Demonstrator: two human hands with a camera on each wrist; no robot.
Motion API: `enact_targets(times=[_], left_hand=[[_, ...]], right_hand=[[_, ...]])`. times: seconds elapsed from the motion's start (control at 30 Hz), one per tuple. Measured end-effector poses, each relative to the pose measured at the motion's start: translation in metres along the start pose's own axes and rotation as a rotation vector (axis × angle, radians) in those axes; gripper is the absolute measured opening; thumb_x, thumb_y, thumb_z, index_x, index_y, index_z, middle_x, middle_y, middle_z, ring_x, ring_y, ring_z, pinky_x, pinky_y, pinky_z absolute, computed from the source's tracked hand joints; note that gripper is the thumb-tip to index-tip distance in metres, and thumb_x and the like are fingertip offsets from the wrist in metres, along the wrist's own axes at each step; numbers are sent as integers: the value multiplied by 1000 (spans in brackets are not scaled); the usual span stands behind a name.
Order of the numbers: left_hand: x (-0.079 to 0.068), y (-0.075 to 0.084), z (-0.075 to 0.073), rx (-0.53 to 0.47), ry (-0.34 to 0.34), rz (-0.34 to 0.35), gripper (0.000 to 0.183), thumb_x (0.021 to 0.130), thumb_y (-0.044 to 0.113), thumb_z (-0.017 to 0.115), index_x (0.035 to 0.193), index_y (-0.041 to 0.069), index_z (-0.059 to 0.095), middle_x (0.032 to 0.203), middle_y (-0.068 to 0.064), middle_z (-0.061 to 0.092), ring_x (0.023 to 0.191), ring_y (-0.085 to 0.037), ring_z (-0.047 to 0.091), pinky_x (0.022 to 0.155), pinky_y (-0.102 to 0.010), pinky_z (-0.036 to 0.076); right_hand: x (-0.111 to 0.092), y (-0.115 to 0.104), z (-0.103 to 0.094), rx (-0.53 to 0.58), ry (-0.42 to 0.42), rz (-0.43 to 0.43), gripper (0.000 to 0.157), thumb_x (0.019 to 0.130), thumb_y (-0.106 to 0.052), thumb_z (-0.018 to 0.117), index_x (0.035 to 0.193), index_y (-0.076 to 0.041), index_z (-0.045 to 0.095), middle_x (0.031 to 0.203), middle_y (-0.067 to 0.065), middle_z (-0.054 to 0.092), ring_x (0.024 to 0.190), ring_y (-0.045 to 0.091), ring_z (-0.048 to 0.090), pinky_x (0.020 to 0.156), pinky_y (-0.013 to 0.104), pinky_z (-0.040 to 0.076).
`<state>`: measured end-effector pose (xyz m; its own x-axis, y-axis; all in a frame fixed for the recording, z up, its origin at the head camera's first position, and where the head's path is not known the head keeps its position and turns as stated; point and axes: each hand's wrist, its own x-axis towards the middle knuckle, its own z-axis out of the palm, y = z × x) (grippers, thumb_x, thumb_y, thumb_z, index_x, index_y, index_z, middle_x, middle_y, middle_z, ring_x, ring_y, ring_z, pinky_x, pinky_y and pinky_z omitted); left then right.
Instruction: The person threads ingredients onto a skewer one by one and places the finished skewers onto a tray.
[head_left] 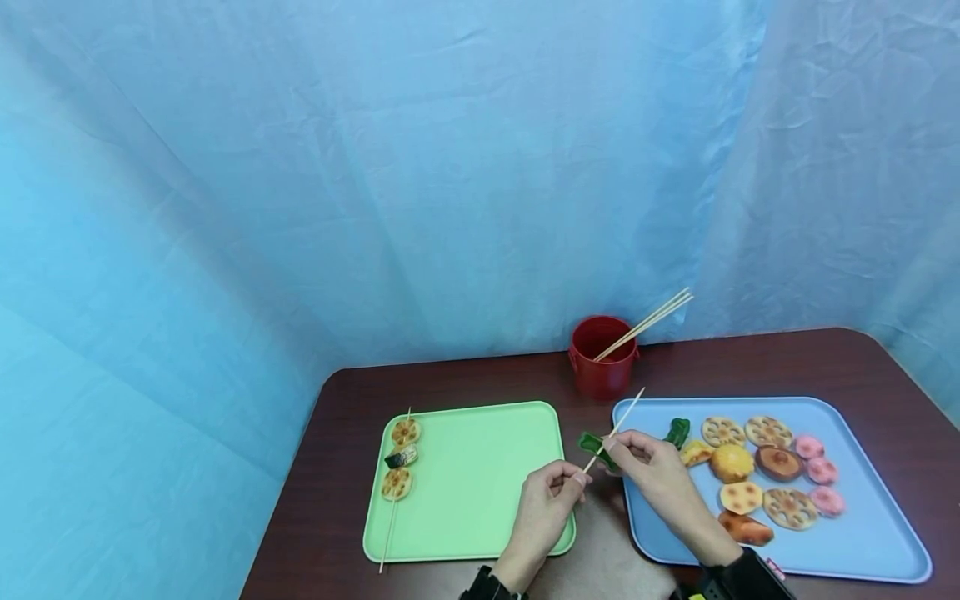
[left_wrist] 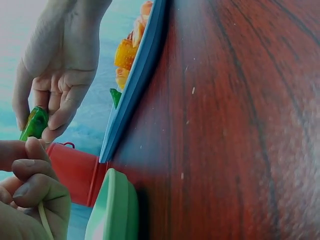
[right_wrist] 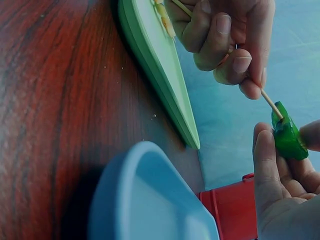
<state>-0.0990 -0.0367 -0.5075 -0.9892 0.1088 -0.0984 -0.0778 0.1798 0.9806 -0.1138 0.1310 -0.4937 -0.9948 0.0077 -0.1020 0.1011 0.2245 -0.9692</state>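
Between the thumb and fingers of my left hand (head_left: pixel 546 507) is a thin wooden skewer (head_left: pixel 631 407), held slantwise over the gap between the two trays. My right hand (head_left: pixel 667 479) pinches a green pepper piece (right_wrist: pixel 289 140), which the skewer enters in the right wrist view. In the head view the skewer's pointed tip sticks out beyond the pepper and the right fingers. The left wrist view shows the pepper piece (left_wrist: pixel 36 123) in the right fingertips, just above the left hand's thumb and fingers.
A green tray (head_left: pixel 480 483) bears a finished-looking skewer (head_left: pixel 390 533) with lotus slices and a dark-edged piece. On the blue tray (head_left: pixel 862 558) lie lotus slices (head_left: pixel 790 508), pink rounds (head_left: pixel 827 501), a mushroom (head_left: pixel 778 463) and another green piece (head_left: pixel 677 432). Behind stands a red bucket (head_left: pixel 600 383) with several skewers (head_left: pixel 652 319).
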Motion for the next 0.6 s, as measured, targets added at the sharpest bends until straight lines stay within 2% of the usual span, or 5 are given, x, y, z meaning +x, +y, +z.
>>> enact_targets(times=[0.23, 0.33, 0.47, 0.57, 0.6], left_hand=[[-9, 21, -2, -18, 5, 44, 15, 91, 7, 59, 84, -3, 69, 67, -11, 62, 57, -8, 54, 54, -16, 38], [-8, 21, -3, -20, 7, 38, 16, 91, 8, 60, 85, -3, 69, 66, -8, 62, 58, -10, 55, 55, -16, 40], [-1, 8, -5, 2, 25, 39, 17, 90, 11, 62, 86, -2, 70, 65, -6, 62, 58, -15, 57, 53, -16, 39], [-4, 16, -10, 7, 30, 64, 16, 90, 10, 62, 85, -2, 70, 65, -10, 62, 54, -12, 52, 48, -16, 34], [-6, 20, -12, 6, 32, 70, 15, 90, 9, 62, 84, -3, 69, 65, -13, 62, 52, -10, 50, 47, -15, 32]], right_hand=[[-4, 5, 8, -36, -62, -46, 33, 93, -40, 60, 94, -8, 71, 92, 3, 69, 84, 12, 63, 73, 28, 50], [-4, 5, 7, -31, -59, -26, 35, 92, -42, 60, 97, -10, 70, 91, 2, 69, 84, 13, 63, 74, 29, 49], [-1, 2, -3, -6, -74, -44, 43, 94, -43, 57, 107, -4, 69, 100, 8, 68, 89, 15, 66, 78, 34, 54], [3, -1, -18, -33, -66, -64, 49, 94, -43, 56, 113, 2, 66, 104, 13, 68, 91, 21, 67, 78, 36, 54], [4, -3, -25, -63, -59, -56, 50, 94, -45, 55, 114, 0, 66, 105, 13, 68, 92, 22, 67, 79, 36, 54]])
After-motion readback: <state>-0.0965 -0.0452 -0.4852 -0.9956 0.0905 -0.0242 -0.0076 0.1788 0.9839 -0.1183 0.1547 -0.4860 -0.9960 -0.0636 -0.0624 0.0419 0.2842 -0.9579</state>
